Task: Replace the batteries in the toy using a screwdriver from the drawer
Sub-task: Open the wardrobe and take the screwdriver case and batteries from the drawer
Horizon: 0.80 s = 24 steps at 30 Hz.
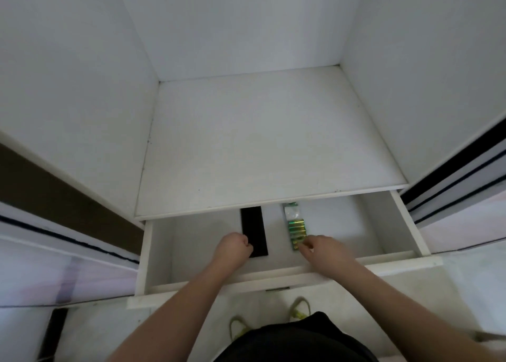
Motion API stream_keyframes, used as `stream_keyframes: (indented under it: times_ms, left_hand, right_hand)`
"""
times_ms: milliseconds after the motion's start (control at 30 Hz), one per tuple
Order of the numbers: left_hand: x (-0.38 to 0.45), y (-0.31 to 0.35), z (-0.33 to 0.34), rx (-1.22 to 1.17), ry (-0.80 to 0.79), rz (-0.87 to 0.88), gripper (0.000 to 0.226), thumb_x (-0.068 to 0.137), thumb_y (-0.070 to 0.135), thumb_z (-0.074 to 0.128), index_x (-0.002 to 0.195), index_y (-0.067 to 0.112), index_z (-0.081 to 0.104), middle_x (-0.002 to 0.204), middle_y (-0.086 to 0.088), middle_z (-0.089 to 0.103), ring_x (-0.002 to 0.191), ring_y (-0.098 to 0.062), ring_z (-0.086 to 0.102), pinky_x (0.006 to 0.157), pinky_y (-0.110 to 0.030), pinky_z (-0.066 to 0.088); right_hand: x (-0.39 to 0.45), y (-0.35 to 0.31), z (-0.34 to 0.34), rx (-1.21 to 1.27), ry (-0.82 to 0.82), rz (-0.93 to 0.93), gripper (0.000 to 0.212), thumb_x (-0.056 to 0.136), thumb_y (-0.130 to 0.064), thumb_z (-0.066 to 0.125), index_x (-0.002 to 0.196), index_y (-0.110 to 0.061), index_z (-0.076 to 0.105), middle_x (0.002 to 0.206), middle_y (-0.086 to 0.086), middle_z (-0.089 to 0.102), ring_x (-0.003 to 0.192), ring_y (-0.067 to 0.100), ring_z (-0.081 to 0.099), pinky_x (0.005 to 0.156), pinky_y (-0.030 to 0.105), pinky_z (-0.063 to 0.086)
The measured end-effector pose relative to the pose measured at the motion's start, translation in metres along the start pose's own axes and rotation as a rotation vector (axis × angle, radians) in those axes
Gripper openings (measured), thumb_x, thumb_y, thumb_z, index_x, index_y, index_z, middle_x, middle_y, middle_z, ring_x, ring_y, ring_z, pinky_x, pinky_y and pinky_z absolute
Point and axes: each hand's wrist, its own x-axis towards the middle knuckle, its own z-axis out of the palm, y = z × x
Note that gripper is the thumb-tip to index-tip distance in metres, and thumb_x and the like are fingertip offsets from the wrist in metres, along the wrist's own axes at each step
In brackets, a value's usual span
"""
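Note:
A white drawer [405, 224] stands pulled out below a bare white shelf. Inside lie a flat black case [253, 224] and a strip pack of green and gold batteries [295, 229]. My left hand [234, 248] is curled at the near left edge of the black case, fingers closed on its edge. My right hand [324, 248] reaches into the drawer and pinches the near end of the battery pack. No screwdriver and no toy are visible.
The white shelf [260, 142] sits inside a wardrobe with side walls close on both sides. Sliding door tracks [451, 175] run at the right and left. The drawer front [273, 279] is near my body, with my feet in yellow-green sandals [299, 308] below it.

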Motion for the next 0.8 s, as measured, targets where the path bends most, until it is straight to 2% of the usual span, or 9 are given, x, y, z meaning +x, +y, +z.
stream_keyframes:
  times_ms: [100, 233, 300, 433, 567, 667, 733, 767, 800]
  left_hand:
    - [0.009, 0.000, 0.007, 0.044, 0.006, -0.065, 0.022, 0.090, 0.013, 0.050, 0.080, -0.001, 0.063, 0.096, -0.023, 0.065, 0.092, -0.033, 0.061, 0.070, -0.030, 0.041]
    - [0.020, -0.001, 0.010, 0.048, 0.023, -0.105, 0.017, 0.091, 0.008, 0.048, 0.078, 0.003, 0.058, 0.104, -0.022, 0.065, 0.099, -0.032, 0.060, 0.077, -0.031, 0.040]
    - [0.026, -0.003, 0.011, 0.020, 0.019, -0.117, 0.015, 0.092, 0.007, 0.047, 0.082, 0.002, 0.057, 0.099, -0.020, 0.064, 0.099, -0.031, 0.059, 0.074, -0.029, 0.037]
    - [0.037, -0.003, 0.020, -0.063, -0.002, -0.204, 0.039, 0.095, 0.006, 0.043, 0.063, 0.017, 0.026, 0.087, -0.013, 0.054, 0.096, -0.030, 0.056, 0.063, -0.026, 0.027]
    - [0.045, 0.000, 0.024, -0.113, -0.003, -0.289, 0.039, 0.097, 0.003, 0.039, 0.065, 0.018, 0.023, 0.085, -0.007, 0.050, 0.088, -0.021, 0.050, 0.071, -0.028, 0.037]
    - [0.055, 0.003, 0.032, -0.132, 0.010, -0.335, 0.038, 0.096, -0.002, 0.034, 0.066, 0.017, 0.020, 0.081, -0.005, 0.043, 0.078, -0.016, 0.043, 0.069, -0.023, 0.031]
    - [0.061, 0.008, 0.036, -0.188, 0.039, -0.390, 0.020, 0.096, -0.001, 0.036, 0.079, 0.009, 0.036, 0.085, -0.004, 0.043, 0.074, -0.013, 0.042, 0.066, -0.022, 0.033]
    - [0.060, 0.013, 0.035, -0.260, 0.067, -0.408, 0.001, 0.096, 0.003, 0.042, 0.096, 0.003, 0.043, 0.097, -0.009, 0.049, 0.080, -0.017, 0.048, 0.068, -0.022, 0.036]
    - [0.065, 0.013, 0.039, -0.310, 0.072, -0.451, 0.022, 0.097, 0.011, 0.050, 0.112, -0.001, 0.042, 0.111, -0.014, 0.051, 0.091, -0.022, 0.053, 0.072, -0.024, 0.040]
  right_hand:
    - [0.030, 0.001, 0.005, 0.060, -0.031, 0.053, 0.042, 0.095, -0.049, 0.038, 0.115, -0.018, 0.060, 0.113, 0.007, 0.065, 0.103, 0.026, 0.061, 0.083, 0.033, 0.047]
    - [0.056, 0.006, 0.013, 0.147, -0.003, 0.148, 0.042, 0.096, -0.042, 0.040, 0.125, -0.012, 0.047, 0.122, 0.012, 0.056, 0.110, 0.031, 0.056, 0.088, 0.037, 0.044]
    - [0.065, 0.009, 0.017, 0.180, 0.009, 0.195, 0.043, 0.096, -0.040, 0.041, 0.127, -0.010, 0.042, 0.123, 0.014, 0.049, 0.113, 0.034, 0.052, 0.090, 0.041, 0.043]
    - [0.081, 0.009, 0.027, 0.344, -0.025, 0.266, 0.048, 0.095, -0.037, 0.049, 0.130, -0.006, 0.038, 0.126, 0.017, 0.043, 0.117, 0.037, 0.048, 0.095, 0.043, 0.042]
    - [0.096, 0.009, 0.032, 0.413, -0.071, 0.299, 0.058, 0.090, -0.042, 0.058, 0.129, -0.004, 0.036, 0.129, 0.017, 0.043, 0.119, 0.036, 0.048, 0.098, 0.043, 0.043]
    - [0.104, 0.009, 0.035, 0.387, -0.066, 0.300, 0.067, 0.085, -0.051, 0.061, 0.128, -0.005, 0.037, 0.127, 0.015, 0.043, 0.118, 0.034, 0.048, 0.095, 0.041, 0.044]
    - [0.107, 0.008, 0.036, 0.360, -0.053, 0.312, 0.072, 0.082, -0.053, 0.064, 0.128, -0.006, 0.037, 0.127, 0.013, 0.043, 0.118, 0.032, 0.047, 0.093, 0.040, 0.044]
    - [0.107, 0.007, 0.037, 0.344, -0.044, 0.318, 0.073, 0.081, -0.054, 0.065, 0.128, -0.006, 0.037, 0.127, 0.013, 0.044, 0.118, 0.030, 0.047, 0.092, 0.039, 0.044]
    - [0.108, 0.007, 0.038, 0.325, -0.037, 0.320, 0.073, 0.080, -0.054, 0.066, 0.128, -0.007, 0.038, 0.127, 0.012, 0.044, 0.118, 0.029, 0.047, 0.091, 0.039, 0.044]
